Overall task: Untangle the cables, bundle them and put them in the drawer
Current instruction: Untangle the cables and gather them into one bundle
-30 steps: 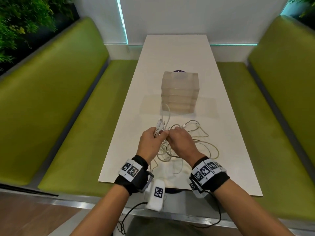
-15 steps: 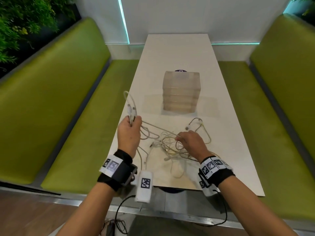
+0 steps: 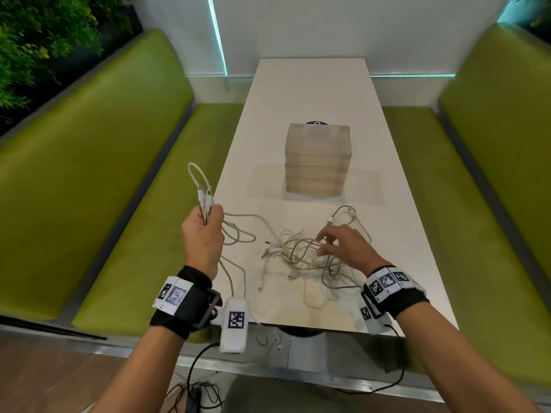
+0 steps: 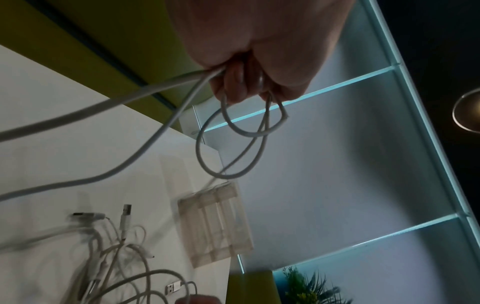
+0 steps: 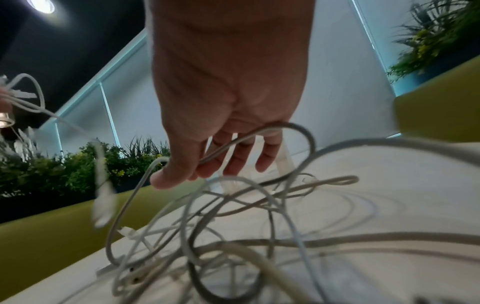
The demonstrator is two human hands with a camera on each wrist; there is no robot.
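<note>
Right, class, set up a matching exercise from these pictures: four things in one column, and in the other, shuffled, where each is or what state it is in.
Things:
1. left hand
2. right hand
3. drawer unit
4. cable tangle

States:
A. stands closed on the table, beyond the cables
B. lies loose on the table near its front edge
C. raised, gripping a cable and its loop
D. fingers spread over the tangle

Pairs: 1-C, 2-D, 3-A, 4-B

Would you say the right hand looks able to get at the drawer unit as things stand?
Probably yes: the right hand rests open on the cable tangle, and bare table lies between it and the drawer unit.
</note>
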